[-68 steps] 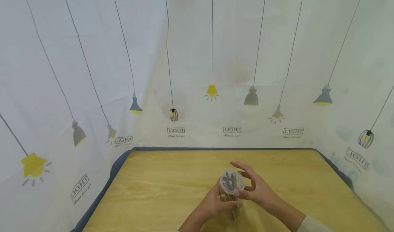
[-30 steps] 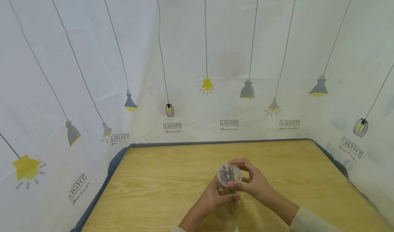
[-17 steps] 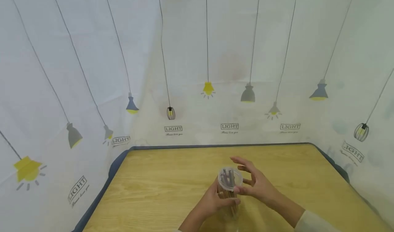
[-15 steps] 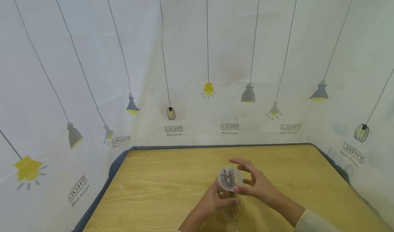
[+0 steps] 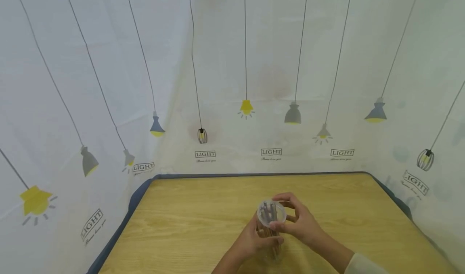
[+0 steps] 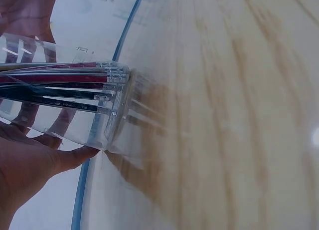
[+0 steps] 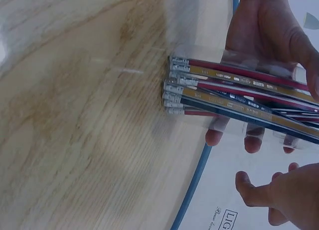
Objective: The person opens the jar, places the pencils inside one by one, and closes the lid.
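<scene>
A clear plastic pencil jar [image 5: 273, 254] stands near the front of the table, slightly tilted. Several pencils [image 7: 234, 93] in red, yellow and dark colours lie inside, their ferruled ends toward the base. My left hand [image 5: 248, 239] grips the jar's body, its fingers wrapped behind and its thumb across the front. A round translucent lid [image 5: 266, 221] covers the top. My right hand [image 5: 301, 223] holds this lid at its rim, thumb on the near edge and index finger on the far edge. Whether the jar's base touches the table is hard to tell.
The wood-grain table [image 5: 189, 213] has a blue edge [image 5: 254, 175] at its back and sides. White cloth walls [image 5: 225, 64] printed with hanging lamps and the word LIGHT surround it on three sides.
Half a second ago my right fingers were spread off the far rim; now they close on the lid again. A second ago they also held it. My left hand keeps its grip.
</scene>
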Motion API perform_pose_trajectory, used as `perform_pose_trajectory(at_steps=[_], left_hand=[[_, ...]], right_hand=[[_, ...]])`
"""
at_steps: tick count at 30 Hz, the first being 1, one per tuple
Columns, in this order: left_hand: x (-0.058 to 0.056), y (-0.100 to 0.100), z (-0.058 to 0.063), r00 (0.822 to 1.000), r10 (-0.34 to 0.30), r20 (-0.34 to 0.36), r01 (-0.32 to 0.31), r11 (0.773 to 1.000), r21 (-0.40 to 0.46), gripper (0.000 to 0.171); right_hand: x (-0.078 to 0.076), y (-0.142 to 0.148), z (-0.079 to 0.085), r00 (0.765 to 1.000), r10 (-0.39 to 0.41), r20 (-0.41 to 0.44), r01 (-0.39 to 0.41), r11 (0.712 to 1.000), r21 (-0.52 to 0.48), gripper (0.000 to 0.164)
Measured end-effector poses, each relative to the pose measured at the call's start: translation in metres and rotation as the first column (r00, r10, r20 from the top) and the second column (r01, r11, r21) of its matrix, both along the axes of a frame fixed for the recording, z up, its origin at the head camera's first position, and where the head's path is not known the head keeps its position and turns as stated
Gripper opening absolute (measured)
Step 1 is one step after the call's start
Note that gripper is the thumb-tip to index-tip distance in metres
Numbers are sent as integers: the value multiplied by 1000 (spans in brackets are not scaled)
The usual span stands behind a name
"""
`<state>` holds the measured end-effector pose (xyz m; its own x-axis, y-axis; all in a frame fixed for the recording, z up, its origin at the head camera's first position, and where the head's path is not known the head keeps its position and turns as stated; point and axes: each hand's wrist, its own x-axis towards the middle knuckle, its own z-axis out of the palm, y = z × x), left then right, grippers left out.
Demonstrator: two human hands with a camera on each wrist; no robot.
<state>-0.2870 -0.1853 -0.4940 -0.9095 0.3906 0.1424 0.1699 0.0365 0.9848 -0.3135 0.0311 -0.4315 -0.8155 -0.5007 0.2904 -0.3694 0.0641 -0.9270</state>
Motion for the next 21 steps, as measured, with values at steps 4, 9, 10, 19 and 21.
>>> perform_pose_trajectory(at_steps=[4, 9, 10, 19, 21], left_hand=[[-2, 1, 0, 1000, 10, -8, -10, 1000, -14, 95], [-3, 0, 2, 1000, 6, -15, -6, 1000, -8, 96], [-3, 0, 3, 1000, 1, -20, -2, 1000, -8, 97], [1, 1, 3, 999, 43, -20, -44, 998, -42, 98], [3, 2, 2, 998, 54, -17, -55, 997, -51, 100]], right_hand=[[2, 1, 1, 999, -28, -19, 28, 1000, 11, 66], [0, 6, 4, 998, 1, -67, 1, 999, 42, 82], [-1, 7, 4, 997, 20, -75, -17, 999, 44, 86], [-4, 11, 3, 989, 119, -86, -116, 993, 33, 73], [-3, 11, 1, 991, 112, -80, -110, 994, 29, 68]])
